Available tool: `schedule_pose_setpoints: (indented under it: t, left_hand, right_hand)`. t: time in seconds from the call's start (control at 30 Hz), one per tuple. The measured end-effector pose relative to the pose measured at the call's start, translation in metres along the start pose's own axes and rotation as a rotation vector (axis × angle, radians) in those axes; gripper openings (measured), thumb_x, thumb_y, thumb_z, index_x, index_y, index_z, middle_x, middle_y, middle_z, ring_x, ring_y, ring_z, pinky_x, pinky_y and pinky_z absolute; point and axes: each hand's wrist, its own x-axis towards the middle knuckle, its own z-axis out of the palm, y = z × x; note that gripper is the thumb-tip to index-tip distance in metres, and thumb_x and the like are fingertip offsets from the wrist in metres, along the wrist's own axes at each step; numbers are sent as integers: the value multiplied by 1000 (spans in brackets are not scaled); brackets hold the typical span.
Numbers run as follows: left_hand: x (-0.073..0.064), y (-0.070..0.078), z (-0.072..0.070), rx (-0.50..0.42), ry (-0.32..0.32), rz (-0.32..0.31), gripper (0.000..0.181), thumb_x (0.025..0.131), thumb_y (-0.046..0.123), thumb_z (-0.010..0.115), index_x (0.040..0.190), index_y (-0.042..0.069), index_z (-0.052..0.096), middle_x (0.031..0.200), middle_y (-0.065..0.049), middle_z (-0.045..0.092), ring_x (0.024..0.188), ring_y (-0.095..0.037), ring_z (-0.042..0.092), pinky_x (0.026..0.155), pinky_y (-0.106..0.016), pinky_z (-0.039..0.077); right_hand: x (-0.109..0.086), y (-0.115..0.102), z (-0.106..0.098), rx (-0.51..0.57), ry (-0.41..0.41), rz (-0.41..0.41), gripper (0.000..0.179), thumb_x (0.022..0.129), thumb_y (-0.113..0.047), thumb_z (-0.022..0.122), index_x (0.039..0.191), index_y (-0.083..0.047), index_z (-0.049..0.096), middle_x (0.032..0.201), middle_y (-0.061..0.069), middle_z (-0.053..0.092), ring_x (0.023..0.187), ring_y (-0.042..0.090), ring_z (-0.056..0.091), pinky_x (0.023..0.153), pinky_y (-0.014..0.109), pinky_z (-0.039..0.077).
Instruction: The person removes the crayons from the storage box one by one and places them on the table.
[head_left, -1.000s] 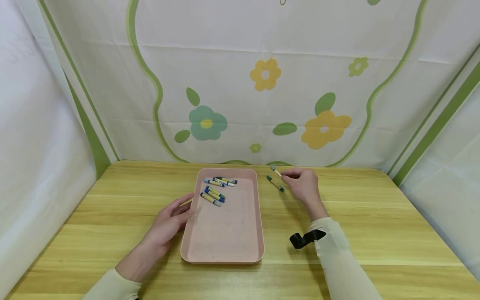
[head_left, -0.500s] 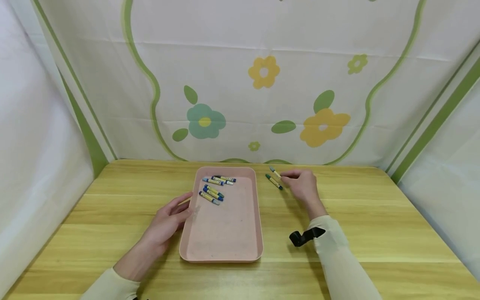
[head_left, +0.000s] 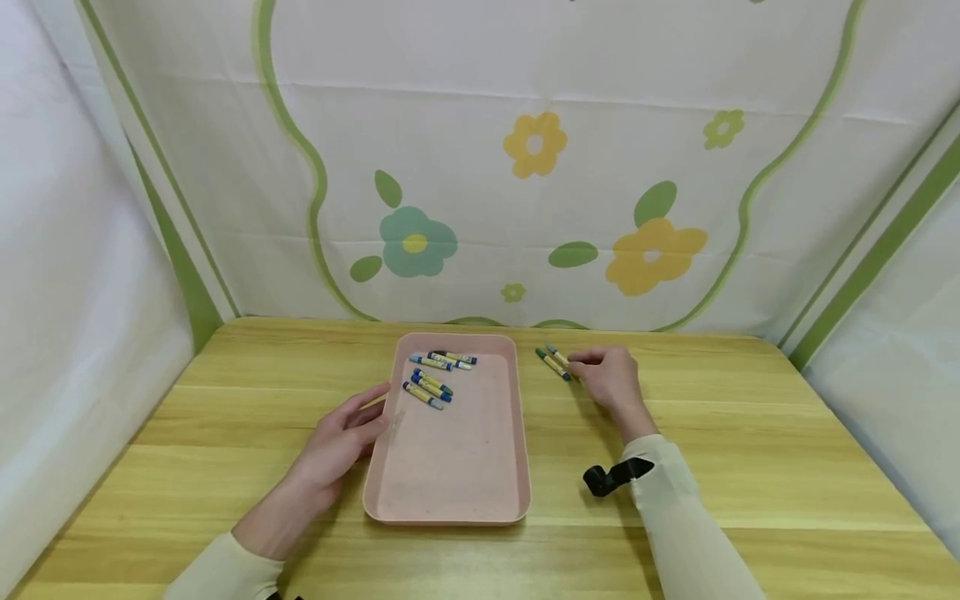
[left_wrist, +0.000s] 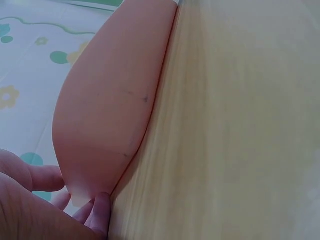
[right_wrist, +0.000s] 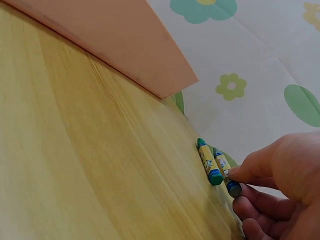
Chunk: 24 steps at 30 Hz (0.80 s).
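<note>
Right grip (head_left: 611, 383) in thumb-finger pinch

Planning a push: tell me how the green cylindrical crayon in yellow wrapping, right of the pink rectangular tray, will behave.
The green crayon would probably roll, given its round end. It is likely stiff, lying straight. Pushed right, it may bump the yellow-wrapped, blue-grey crayon close beside it.

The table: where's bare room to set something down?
Bare table runs from the right hand to the right curtain; the near half of the tray is free. Crowded: the tray's far left, with crayons, and at the right hand, with two more crayons.
</note>
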Motion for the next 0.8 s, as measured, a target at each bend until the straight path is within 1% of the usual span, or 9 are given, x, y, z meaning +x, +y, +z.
schedule_pose_setpoints:
  t: [0.13, 0.3, 0.47, 0.6, 0.7, 0.8]
  left_hand:
    - [1, 0, 1, -1, -3, 2, 54, 110, 14, 54, 163, 19, 42, 169, -18, 40, 148, -33, 50, 103, -29, 50]
    - [2, -1, 1, 2, -4, 9, 55, 110, 13, 54, 163, 18, 42, 168, -21, 40, 147, -34, 50, 100, -28, 50]
    - [2, -2, 0, 4, -3, 8, 55, 110, 14, 55, 164, 18, 41, 169, -20, 40, 146, -33, 52, 96, -24, 51]
    - [1, -2, -1, 0, -3, 9, 56, 110, 14, 55, 164, 18, 41, 169, -19, 40, 144, -31, 53, 94, -22, 52]
    - [1, -2, -1, -4, -4, 10, 55, 110, 14, 55, 163, 19, 42, 169, -18, 41, 144, -30, 53, 94, -22, 53]
    - [2, -2, 0, 0, -6, 8, 55, 110, 15, 55, 163, 19, 42, 169, -18, 41, 145, -31, 53, 95, -23, 52]
  right_hand:
    - [1, 1, -1, -19, 5, -8, 20, 97, -21, 75, 111, -9, 84, 118, 16, 80, 125, 39, 68, 110, 52, 50]
    - [1, 2, 1, -24, -20, -24, 20, 98, -19, 74, 111, -8, 84, 117, 17, 80, 124, 40, 68, 109, 54, 51]
    - [1, 3, 1, -36, -18, -31, 20, 97, -21, 75, 110, -9, 85, 117, 16, 81, 124, 39, 68, 109, 53, 51]
    - [1, 0, 1, -31, -36, -12, 22, 97, -24, 75, 112, -10, 84, 119, 15, 80, 124, 38, 68, 106, 51, 52]
    - [0, -2, -2, -18, -62, 23, 24, 98, -27, 75, 115, -11, 83, 123, 15, 79, 126, 37, 66, 105, 50, 53]
    - [0, -4, -5, -13, -77, 36, 26, 99, -27, 74, 117, -11, 82, 125, 14, 78, 125, 35, 66, 102, 48, 54]
